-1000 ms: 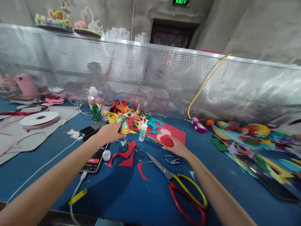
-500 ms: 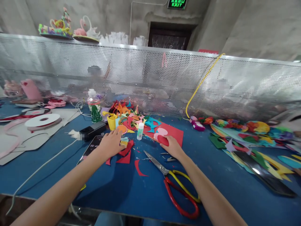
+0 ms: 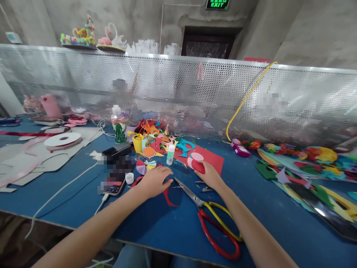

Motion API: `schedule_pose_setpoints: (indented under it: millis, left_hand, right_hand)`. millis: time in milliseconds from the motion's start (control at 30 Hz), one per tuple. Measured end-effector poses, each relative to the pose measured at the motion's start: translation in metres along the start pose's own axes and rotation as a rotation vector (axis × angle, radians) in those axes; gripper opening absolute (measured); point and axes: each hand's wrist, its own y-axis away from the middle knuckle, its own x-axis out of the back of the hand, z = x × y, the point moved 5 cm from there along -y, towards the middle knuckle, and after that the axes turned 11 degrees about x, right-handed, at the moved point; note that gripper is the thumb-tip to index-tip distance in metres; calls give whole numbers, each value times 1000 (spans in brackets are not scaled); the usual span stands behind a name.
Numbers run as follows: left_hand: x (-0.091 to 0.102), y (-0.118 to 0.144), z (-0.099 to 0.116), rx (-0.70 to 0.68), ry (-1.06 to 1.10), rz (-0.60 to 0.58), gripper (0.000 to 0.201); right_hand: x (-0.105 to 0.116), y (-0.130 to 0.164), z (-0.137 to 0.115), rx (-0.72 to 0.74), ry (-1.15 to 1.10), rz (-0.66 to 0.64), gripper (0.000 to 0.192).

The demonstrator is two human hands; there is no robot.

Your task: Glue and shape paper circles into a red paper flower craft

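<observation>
My hands on thin paper cut-outs, blue table (image 3: 156, 230)

My left hand (image 3: 154, 181) lies spread, flat on red scraps (image 3: 169, 196); my right hand (image 3: 209, 176) pinches a red heart (image 3: 198, 167). The paper seems light, bendable, easy to tear, best held at its edge

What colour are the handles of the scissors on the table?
One handle is red, the other yellow; the scissors show best in the head view, beside the right hand.

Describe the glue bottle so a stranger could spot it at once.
On the blue table, look before the paper scrap pile along the mesh screen. The glue bottle stands upright at the left edge of the red sheet. It is small and white with a green label, unlike the taller drink bottle.
</observation>
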Motion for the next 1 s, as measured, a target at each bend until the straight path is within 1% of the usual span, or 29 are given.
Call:
schedule_pose_setpoints:
  millis: [133,233,300,400,500,600,700,767,833,933,1000]
  left_hand:
    - [-4,0,-7,17,182,14,27]
    - [-7,2,-8,61,368,7,26]
    - [-9,4,-6,109,514,-15,28]
    - [-11,9,-2,197,731,-69,38]
    - [-9,20,-2,286,885,-118,44]
    - [-6,36,-9,355,973,-178,43]
    - [-6,50,-19,398,1014,-215,39]
    - [-5,55,-27,417,1014,-199,36]
    - [0,58,-34,428,996,-152,33]
    - [22,56,-37,417,943,-31,26]
    - [41,46,-31,385,903,43,21]
  right_hand:
    - [13,0,-3,-29,-69,36,32]
    - [29,1,-21,-2,-131,56,34]
    - [36,5,-44,58,-186,38,43]
    - [38,16,-90,167,-268,-50,50]
    - [32,31,-132,273,-321,-161,52]
    - [22,42,-154,335,-363,-239,53]
    - [10,46,-159,341,-393,-283,55]
    - [3,48,-157,331,-406,-301,55]
    - [-1,49,-153,319,-410,-308,54]
    - [-2,49,-148,303,-397,-304,53]
    - [-2,50,-147,305,-384,-306,53]
